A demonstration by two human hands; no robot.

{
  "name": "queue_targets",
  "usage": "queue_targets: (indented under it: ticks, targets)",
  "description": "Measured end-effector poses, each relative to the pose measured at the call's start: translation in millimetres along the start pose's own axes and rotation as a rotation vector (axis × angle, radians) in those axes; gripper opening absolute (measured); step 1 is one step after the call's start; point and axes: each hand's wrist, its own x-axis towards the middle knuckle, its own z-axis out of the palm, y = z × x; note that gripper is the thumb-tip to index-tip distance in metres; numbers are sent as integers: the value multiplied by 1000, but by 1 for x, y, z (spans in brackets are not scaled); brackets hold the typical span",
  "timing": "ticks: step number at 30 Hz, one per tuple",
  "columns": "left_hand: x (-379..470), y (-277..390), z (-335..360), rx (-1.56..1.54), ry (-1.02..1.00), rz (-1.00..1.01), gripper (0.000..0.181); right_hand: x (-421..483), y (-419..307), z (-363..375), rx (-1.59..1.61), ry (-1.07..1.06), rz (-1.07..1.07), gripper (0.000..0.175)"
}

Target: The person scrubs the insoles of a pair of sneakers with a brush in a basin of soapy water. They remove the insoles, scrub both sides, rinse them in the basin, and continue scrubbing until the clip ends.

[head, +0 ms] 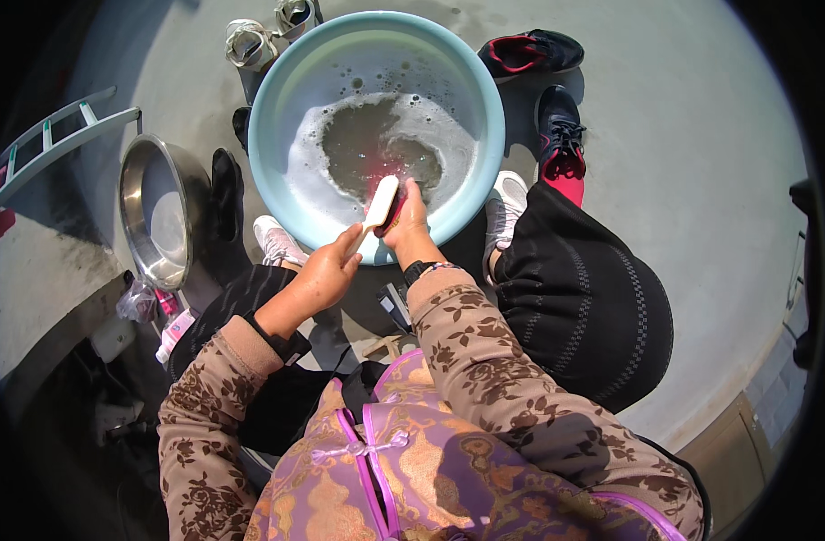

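Observation:
A round light-blue plastic basin [495, 128] with murky, foamy water stands between my feet. My left hand [321, 270] grips the handle of a white brush [382, 201] at the basin's near rim. The brush's pale back faces up, its bristle side against a dark red item [393, 215] that my right hand [412, 220] holds over the water. Part of that item is under the brush and my fingers, and a reddish shape shows in the water beyond it, so I cannot tell exactly what it is.
Dark sneakers with red linings [559, 128] lie right of the basin; white shoes [250, 46] stand at its upper left. A steel basin [190, 203] leans at left beside a black shoe [226, 186]. Farther left is a ladder [67, 145]. A pink-labelled bottle [176, 333] is near my left knee.

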Motion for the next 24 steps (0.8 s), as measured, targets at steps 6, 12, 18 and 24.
queue_targets:
  ticks: [6,12,18,24]
  targets:
    - [95,-2,-5,250,206,-91,50,-8,13,11,-15,-126,3,43]
    - [74,3,-8,131,232,-72,50,-15,5,29,-17,-163,-5,44]
    - [6,-4,-9,21,158,37,51,-17,5,32,16,-194,76,36]
    - [98,-13,-20,159,339,-60,49,-16,1,34,47,-235,1,36]
